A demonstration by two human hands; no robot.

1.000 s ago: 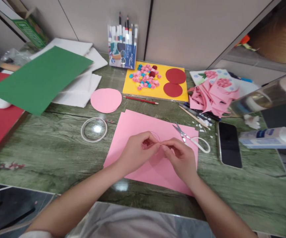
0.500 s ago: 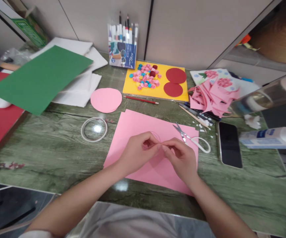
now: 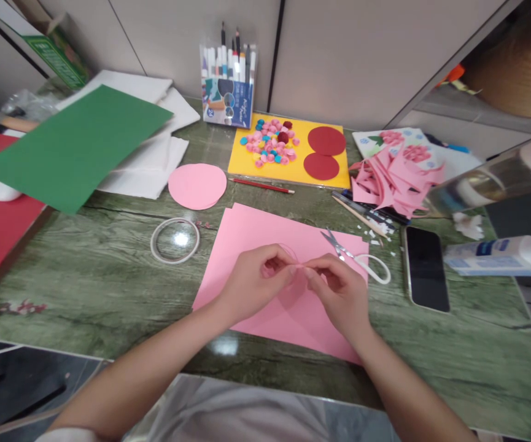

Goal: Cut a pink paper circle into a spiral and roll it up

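Over the pink paper sheets (image 3: 256, 236), my left hand (image 3: 260, 279) and my right hand (image 3: 339, 294) meet fingertip to fingertip. Both are closed in a pinch on a small piece of pink paper (image 3: 299, 266), mostly hidden by the fingers. A thin curved edge of pink shows just behind the left fingers. White-handled scissors (image 3: 373, 268) lie partly open on the right side of the sheets, beyond my right hand. Left of the sheets a roll of white tape (image 3: 153, 242) lies flat, and a pink paper circle (image 3: 197, 186) is behind it.
A yellow sheet (image 3: 242, 169) carries small rolled paper pieces and dark red circles (image 3: 321, 166). Nearby are a red pencil (image 3: 263, 185), a marker pack (image 3: 228, 101), pink scraps (image 3: 394, 181), a phone (image 3: 427, 270) and a white bottle (image 3: 499, 256). Green paper (image 3: 81, 144) lies left.
My right fingertips have shifted slightly right, opening a small gap from the left ones, with a bit of pink paper showing between. Everything else stays in place.
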